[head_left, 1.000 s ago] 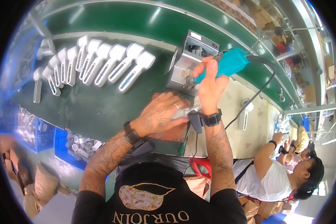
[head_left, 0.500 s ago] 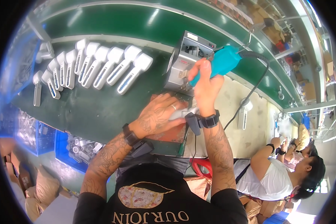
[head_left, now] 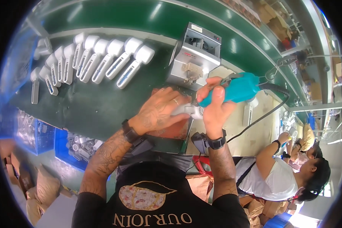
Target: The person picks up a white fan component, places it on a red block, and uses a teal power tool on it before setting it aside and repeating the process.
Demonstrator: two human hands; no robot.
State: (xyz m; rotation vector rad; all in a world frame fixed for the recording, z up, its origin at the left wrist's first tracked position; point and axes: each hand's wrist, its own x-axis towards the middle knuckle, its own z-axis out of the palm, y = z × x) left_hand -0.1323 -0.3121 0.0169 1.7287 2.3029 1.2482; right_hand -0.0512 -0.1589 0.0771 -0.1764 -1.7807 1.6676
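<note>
My left hand (head_left: 160, 109) is closed around a white plastic handheld housing (head_left: 195, 111), pressing it over a reddish-brown pad (head_left: 167, 130) on the bench. Its round end points toward my right hand (head_left: 217, 110). That hand is wrapped round a teal electric screwdriver (head_left: 242, 88), held nearly level with its cord end to the right. The screwdriver's front end is close to the housing; its tip is hidden by my fingers, so I cannot tell if they touch. Beyond my hands stands a silver box-shaped machine (head_left: 195, 57) with an open top and a small brass-coloured fitting.
Several similar white housings (head_left: 102, 60) lie in a curved row on the green bench (head_left: 114, 104). Blue crates (head_left: 64, 152) of parts stand at the lower left. The screwdriver's black cord (head_left: 260, 116) loops at the right. A co-worker (head_left: 275, 174) sits at the right.
My right hand has lowered the screwdriver and turned it closer to level, bringing its front end down beside the housing. My left hand keeps its hold on the housing. The view has shifted slightly.
</note>
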